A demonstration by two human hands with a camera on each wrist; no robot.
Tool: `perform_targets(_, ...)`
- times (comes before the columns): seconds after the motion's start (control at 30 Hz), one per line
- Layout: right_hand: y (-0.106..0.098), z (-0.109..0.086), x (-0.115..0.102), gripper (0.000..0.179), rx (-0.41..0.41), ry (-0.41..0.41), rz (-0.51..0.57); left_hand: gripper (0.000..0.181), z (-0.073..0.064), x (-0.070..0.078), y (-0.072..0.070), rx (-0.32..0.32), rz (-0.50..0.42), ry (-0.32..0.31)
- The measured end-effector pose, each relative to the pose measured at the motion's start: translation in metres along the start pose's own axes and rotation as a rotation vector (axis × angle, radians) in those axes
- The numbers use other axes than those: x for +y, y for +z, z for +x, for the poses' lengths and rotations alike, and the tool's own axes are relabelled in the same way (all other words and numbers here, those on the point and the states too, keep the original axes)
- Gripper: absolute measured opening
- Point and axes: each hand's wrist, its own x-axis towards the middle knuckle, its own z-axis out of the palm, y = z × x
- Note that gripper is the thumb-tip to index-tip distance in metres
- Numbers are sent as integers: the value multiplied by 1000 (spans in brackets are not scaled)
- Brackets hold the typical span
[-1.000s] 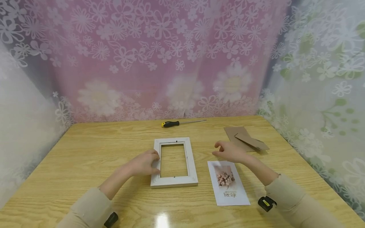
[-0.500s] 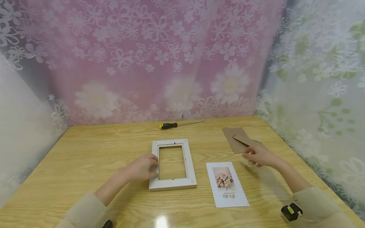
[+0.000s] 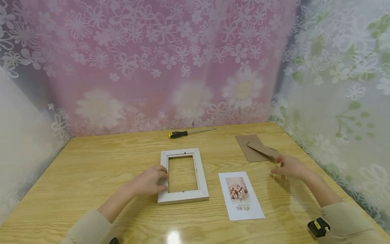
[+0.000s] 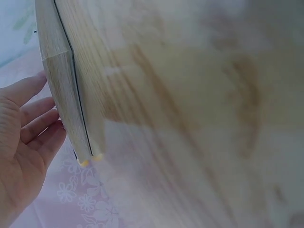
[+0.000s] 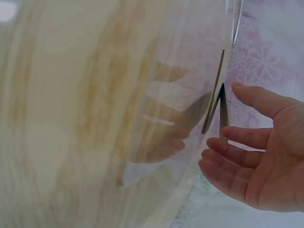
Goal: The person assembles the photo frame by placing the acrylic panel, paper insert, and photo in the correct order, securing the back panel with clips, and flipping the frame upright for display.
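Note:
A white picture frame (image 3: 202,179), with bare table showing through its opening, lies flat left of centre. My left hand (image 3: 152,180) rests against its left rail; in the left wrist view the fingertips touch the outer edge of the frame (image 4: 59,76), loosely extended. Over at the right, my right hand (image 3: 290,166) hovers beside the brown backing board (image 3: 245,149) and its raised stand flap (image 3: 260,149). In the right wrist view the fingers of the right hand (image 5: 259,147) are spread, close to the flap (image 5: 224,116); contact is unclear. Below them a clear sheet (image 5: 147,118) reflects the hand.
A print with pink flowers (image 3: 241,196) lies right of the frame. Near the back edge is a screwdriver (image 3: 192,132) with a black and yellow handle. Patterned curtains (image 3: 182,67) enclose the wooden table (image 3: 106,159) at the back and sides.
The right hand has moved right, from above the print's top to beside the backing board's flap. The left hand stays at the frame. The head view has shifted slightly.

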Motion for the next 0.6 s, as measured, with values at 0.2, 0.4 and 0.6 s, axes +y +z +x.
perform_targets(0.2,8,6,4,65,-34,-53,-34,31,0,0,-2,-5,-7,-3)
perform_targets(0.4,15,7,5,77,11,-68,-80,32,-1,0,-1,-17,-15,-16)
perform_targets(0.6,16,6,4,48,33,-83,-95,31,-1,1,-1,-11,-15,-19)
